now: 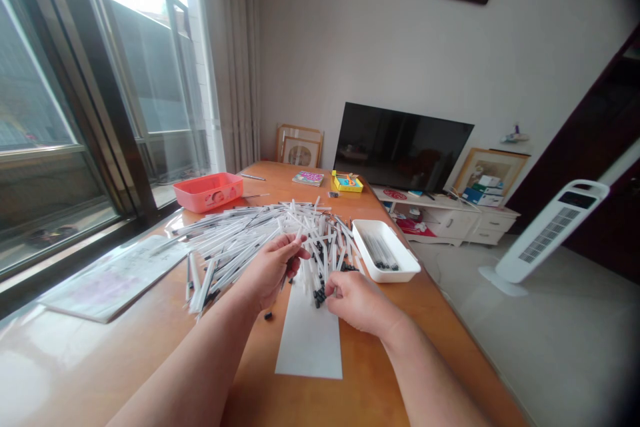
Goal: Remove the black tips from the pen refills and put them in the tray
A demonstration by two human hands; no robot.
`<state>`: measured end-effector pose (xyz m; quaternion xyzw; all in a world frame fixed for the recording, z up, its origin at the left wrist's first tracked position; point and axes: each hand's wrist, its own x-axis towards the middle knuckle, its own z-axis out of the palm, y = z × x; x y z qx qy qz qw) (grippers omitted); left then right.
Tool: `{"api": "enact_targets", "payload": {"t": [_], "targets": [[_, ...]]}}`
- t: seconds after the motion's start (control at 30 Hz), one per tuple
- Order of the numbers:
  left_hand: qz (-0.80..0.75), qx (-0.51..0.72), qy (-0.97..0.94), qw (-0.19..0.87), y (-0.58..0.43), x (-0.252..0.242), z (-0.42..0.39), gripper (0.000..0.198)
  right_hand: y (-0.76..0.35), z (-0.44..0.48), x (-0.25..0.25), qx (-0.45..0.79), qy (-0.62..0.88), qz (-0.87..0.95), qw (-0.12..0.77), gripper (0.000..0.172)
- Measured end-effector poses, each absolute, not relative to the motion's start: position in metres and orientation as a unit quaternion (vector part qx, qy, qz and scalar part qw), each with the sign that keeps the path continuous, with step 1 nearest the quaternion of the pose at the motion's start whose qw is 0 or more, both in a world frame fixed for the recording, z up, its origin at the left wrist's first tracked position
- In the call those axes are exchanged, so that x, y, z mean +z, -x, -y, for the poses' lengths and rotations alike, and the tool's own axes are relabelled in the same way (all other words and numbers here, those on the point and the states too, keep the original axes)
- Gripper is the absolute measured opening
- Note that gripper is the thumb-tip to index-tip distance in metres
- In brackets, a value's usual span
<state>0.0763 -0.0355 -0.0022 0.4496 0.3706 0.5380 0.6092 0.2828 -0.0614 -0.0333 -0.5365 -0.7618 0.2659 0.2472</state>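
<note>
A wide pile of white tubes and thin dark-tipped rods spreads over the wooden table. At its near edge my left hand is closed around a thin pen-like rod, partly hidden by the fingers. My right hand is lower and to the right, its fingers pinched beside small black caps; what they hold, if anything, is too small to name. Beneath the hands lies a white paper sheet. To the right, a white tray holds several clear rods with black ends.
A red plastic box stands at the back left, near a booklet and a yellow box. Flat papers lie at the left. One loose black cap is near my left wrist. The table's right edge runs past the tray.
</note>
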Motion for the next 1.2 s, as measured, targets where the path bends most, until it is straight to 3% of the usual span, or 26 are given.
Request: {"api": "enact_targets", "payload": {"t": [0.37, 0.7, 0.93, 1.2], "targets": [[-0.373, 0.507, -0.462, 0.624, -0.077, -0.002, 0.038, 0.030, -0.279, 0.062, -0.031, 0.230, 0.551, 0.764, 0.243, 0.009], [-0.355, 0.430, -0.524, 0.644, -0.079, 0.008, 0.049, 0.027, -0.289, 0.066, 0.000, 0.490, 0.473, 0.606, 0.411, 0.008], [-0.348, 0.358, -0.588, 0.637, -0.080, 0.008, 0.054, 0.031, -0.294, 0.066, 0.008, 0.490, 0.431, 0.564, 0.506, 0.012], [-0.351, 0.296, -0.632, 0.624, -0.080, 0.007, 0.053, 0.035, -0.290, 0.067, 0.008, 0.479, 0.430, 0.586, 0.491, 0.014]]}}
